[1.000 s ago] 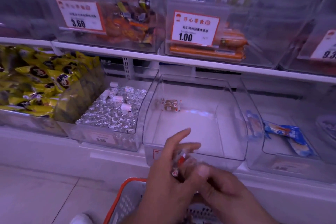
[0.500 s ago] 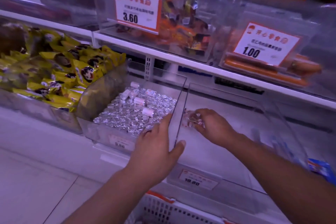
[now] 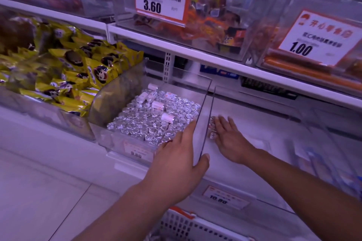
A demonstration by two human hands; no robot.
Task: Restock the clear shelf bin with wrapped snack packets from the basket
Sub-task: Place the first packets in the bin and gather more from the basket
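The left side wall of the clear bin (image 3: 205,115) is being gripped by the left hand (image 3: 176,166): the thumb is being pressed against the inner face, while the fingers are being laid along the outer face, on the side of the neighbouring bin of silver foil sweets (image 3: 152,121). The right hand (image 3: 231,141) is being held inside the clear bin, palm down, with its fingers straight and spread apart; nothing is being clamped by this hand. A few wrapped snack packets (image 3: 212,129) are being touched by the fingertips of the right hand; they are lying on the bin floor, against the left wall. The basket (image 3: 186,223), white with an orange rim, is being shown at the lower edge, in front of the shelf. A price tag reading 10.80 (image 3: 225,197) is being displayed on the front of the clear bin. Yellow packets (image 3: 78,72) are being stocked in the bin at far left.
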